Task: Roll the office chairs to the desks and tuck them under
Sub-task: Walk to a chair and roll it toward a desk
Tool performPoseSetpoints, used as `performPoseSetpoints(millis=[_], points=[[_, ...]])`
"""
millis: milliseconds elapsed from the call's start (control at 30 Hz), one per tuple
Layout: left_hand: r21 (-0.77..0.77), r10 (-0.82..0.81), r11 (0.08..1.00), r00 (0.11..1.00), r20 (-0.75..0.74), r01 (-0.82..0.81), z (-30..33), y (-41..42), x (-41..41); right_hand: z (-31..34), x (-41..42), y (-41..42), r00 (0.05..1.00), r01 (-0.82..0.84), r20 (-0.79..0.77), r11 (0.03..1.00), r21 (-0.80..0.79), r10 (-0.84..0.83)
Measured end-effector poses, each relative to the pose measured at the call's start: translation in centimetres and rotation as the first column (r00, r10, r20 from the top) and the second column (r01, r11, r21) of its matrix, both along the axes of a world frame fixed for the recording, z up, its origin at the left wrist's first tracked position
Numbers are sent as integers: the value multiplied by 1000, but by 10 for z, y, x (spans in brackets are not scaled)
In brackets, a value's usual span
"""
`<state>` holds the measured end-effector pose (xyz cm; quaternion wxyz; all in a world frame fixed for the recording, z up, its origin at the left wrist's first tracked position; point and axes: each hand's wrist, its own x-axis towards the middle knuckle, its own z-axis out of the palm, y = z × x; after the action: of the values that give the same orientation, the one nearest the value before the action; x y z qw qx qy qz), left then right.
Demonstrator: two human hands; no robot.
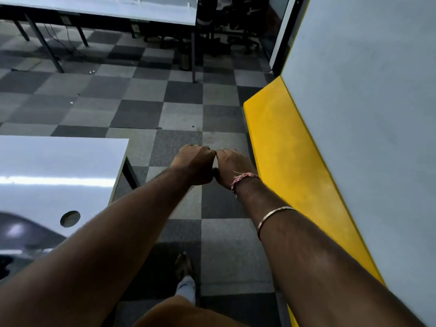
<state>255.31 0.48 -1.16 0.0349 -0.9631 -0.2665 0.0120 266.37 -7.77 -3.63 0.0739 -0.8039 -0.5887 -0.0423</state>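
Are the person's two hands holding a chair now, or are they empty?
Empty. The left hand and right hand are curled into fists, touching each other above the carpet floor; neither holds a chair.

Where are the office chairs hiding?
In the head view, the office chairs stand far off at the top, right of the long desk, beside the glass door.

Thread wristband (243, 179), metal bangle (273, 214), bare forearms

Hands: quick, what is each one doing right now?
Left hand: fingers curled into a fist, holding nothing visible.
Right hand: fingers curled, nothing visible in it.
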Motion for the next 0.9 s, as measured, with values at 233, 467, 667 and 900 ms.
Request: performPoseSetpoints(millis=[233,467,667,900], points=[[-10,4,1000,1000,3,-4,-7,116,81,-2,81,117,1000,20,4,998,-65,-20],[18,38,999,999,17,-38,4,254,144,13,142,257,1000,-6,-6,998,-57,5],[-2,119,993,992,36,-119,-2,357,193,11,204,373,993,-117,5,991,-57,118],[-29,339,941,940,33,-338,13,480,244,23,270,523,953,-300,11,951,-74,302]])
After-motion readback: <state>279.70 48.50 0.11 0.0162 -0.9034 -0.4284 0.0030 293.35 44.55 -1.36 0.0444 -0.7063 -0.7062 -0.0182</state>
